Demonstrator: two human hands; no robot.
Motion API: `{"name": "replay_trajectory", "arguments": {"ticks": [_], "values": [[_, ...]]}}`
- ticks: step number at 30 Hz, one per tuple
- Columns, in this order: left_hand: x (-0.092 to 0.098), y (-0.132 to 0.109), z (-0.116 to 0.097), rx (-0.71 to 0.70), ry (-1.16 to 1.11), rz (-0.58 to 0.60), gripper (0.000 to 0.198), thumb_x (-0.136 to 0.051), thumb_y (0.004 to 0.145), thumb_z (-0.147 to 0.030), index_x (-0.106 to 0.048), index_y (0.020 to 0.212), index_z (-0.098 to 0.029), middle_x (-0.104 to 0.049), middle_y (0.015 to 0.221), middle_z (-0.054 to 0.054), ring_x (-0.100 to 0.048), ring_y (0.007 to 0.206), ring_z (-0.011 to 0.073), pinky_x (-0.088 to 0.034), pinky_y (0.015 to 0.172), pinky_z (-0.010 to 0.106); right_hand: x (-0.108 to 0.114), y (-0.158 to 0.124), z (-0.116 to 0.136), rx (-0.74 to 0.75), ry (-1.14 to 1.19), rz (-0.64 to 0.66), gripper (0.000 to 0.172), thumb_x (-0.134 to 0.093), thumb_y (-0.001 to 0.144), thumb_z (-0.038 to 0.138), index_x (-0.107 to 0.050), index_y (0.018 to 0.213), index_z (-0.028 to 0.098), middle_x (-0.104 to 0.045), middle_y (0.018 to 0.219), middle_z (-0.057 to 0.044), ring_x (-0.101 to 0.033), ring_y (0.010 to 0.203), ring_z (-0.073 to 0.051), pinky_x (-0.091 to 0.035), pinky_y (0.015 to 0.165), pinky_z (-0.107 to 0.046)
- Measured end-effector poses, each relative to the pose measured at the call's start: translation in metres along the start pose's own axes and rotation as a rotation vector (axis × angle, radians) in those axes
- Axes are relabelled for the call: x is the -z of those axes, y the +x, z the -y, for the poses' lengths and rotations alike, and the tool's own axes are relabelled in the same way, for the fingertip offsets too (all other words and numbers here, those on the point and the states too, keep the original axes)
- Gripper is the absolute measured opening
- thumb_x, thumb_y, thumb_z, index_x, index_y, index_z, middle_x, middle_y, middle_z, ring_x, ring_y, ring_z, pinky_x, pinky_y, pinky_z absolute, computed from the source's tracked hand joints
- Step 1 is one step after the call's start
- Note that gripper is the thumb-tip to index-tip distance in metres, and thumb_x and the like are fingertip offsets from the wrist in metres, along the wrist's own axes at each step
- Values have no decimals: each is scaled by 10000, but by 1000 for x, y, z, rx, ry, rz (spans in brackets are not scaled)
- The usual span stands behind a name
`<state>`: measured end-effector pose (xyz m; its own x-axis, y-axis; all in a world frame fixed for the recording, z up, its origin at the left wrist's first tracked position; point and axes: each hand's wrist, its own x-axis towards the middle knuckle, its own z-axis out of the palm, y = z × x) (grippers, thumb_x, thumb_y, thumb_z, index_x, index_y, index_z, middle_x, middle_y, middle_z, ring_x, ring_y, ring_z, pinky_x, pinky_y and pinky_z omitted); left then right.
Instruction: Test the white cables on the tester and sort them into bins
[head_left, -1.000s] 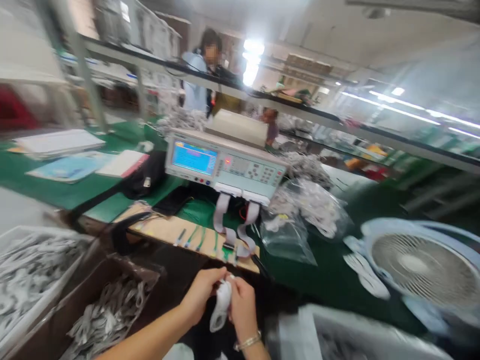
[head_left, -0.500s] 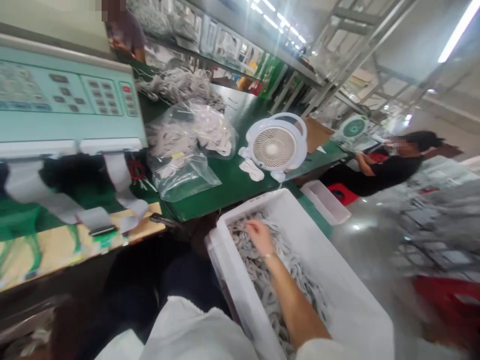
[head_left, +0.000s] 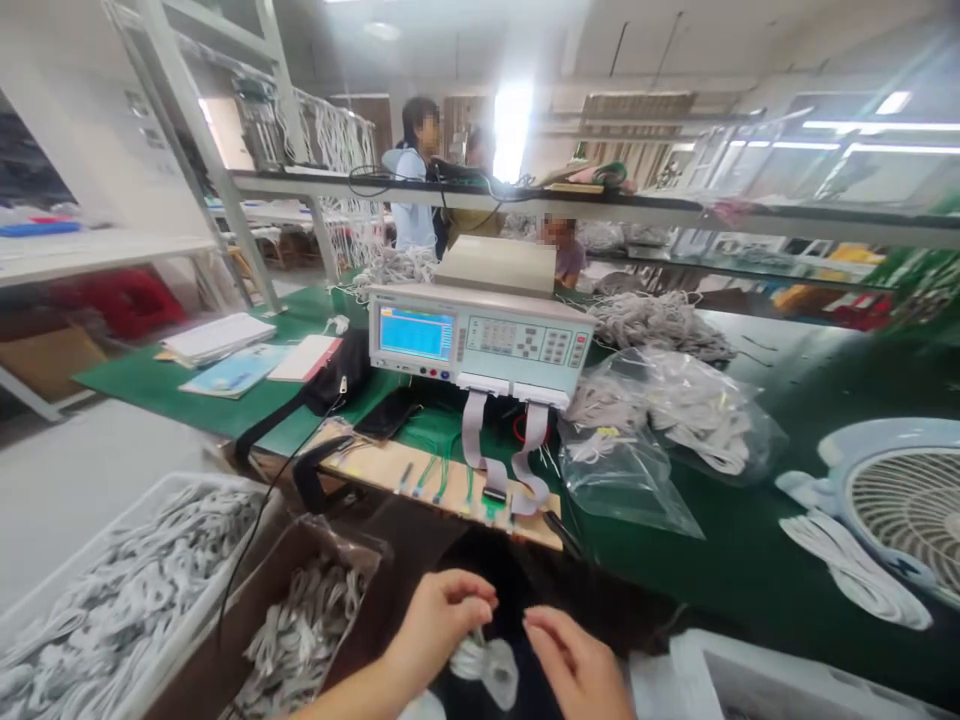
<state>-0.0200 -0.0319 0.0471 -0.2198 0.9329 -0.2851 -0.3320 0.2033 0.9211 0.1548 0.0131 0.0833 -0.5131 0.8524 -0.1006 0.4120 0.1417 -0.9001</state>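
At the bottom centre, my left hand [head_left: 442,620] pinches the upper end of a looped bundle of white cable [head_left: 480,665], thumb against fingers. The bundle hangs below the fingertips over dark clothing. Just right of it is my right hand [head_left: 577,660], its curled fingers pressed together and pointing at the left hand. A narrow gap separates the two hands. Whatever the right fingers hold, if anything, is hidden. Ahead lies a wooden board [head_left: 442,495] with small connectors and ribbon cables [head_left: 472,430] leading up to a bench tester [head_left: 487,345] with a lit blue screen.
Left, a white bin [head_left: 161,475] and a brown carton [head_left: 195,640] hold grey-white cable bundles. At lower right stands another white bin [head_left: 690,650]. Bagged cables [head_left: 697,410], a fan [head_left: 900,500] and a cable coil [head_left: 855,565] lie on the green bench [head_left: 697,580]. People are beyond the shelf.
My view has swung left from the right-hand white bin to the tester. My right hand has left that bin's cables and is beside my left hand, which now shows holding a cable bundle.
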Motion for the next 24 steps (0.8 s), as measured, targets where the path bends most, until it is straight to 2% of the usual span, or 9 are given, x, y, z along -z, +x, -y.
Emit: {"name": "replay_trajectory", "arguments": {"ticks": [3,5,7,9,13,16,19,21,24], "values": [[-18,-10,-13,-64,-216,5,159,-659,572,-168,-632,719,-114,-644,715,76,-553,655,144,-412,629,241,-31,15,20,92,-44,79,282,-418,803,377,-611,875,184,-635,763,-39,-568,721,-179,-439,624,-225],[-20,-12,-16,-63,-305,-21,180,-674,567,-164,-625,730,-107,-640,728,83,-556,689,150,-413,660,245,-40,20,18,104,-27,128,285,-418,805,364,-609,824,154,-622,700,-32,-557,674,-172,-425,574,-219],[-17,-10,-13,-2,-383,-47,234,-688,565,-185,-616,774,-110,-637,758,90,-560,711,157,-416,678,256,-45,21,11,100,4,150,251,-443,791,331,-603,769,138,-615,667,-25,-550,631,-159,-412,552,-213],[-15,-7,-7,73,-462,-48,285,-678,591,-249,-603,832,-116,-631,798,96,-561,718,158,-420,687,269,-50,21,2,82,-1,106,200,-473,764,286,-597,723,134,-597,619,-16,-533,579,-144,-396,525,-208],[-9,-2,-1,204,-496,45,353,-639,636,-326,-583,917,-119,-619,810,88,-554,710,143,-415,680,257,-58,19,-6,1,64,-31,124,-504,725,230,-577,689,136,-556,575,-2,-487,514,-121,-362,472,-203],[-3,5,-3,276,-411,122,282,-655,621,-305,-598,817,-110,-596,678,41,-521,591,104,-390,585,221,-59,18,-5,-58,245,-95,125,-528,732,249,-582,738,136,-573,623,-9,-494,556,-125,-377,509,-210],[2,16,-5,311,-377,197,241,-634,636,-340,-569,671,-110,-545,585,8,-483,526,89,-375,549,221,-57,19,-3,-154,517,-101,149,-573,720,278,-591,763,135,-570,625,0,-485,553,-114,-377,514,-208],[3,22,-5,291,-356,197,258,-610,655,-366,-547,656,-116,-524,586,-2,-476,534,84,-383,560,222,-56,20,-2,-220,753,-75,148,-586,721,284,-591,771,145,-567,648,9,-484,560,-101,-381,522,-201],[1,27,-4,226,-291,133,282,-575,678,-402,-527,679,-124,-491,595,-19,-464,549,73,-403,585,219,-52,25,-5,-278,1034,-65,102,-585,735,254,-586,783,164,-579,719,12,-507,617,-89,-398,563,-187]]}}
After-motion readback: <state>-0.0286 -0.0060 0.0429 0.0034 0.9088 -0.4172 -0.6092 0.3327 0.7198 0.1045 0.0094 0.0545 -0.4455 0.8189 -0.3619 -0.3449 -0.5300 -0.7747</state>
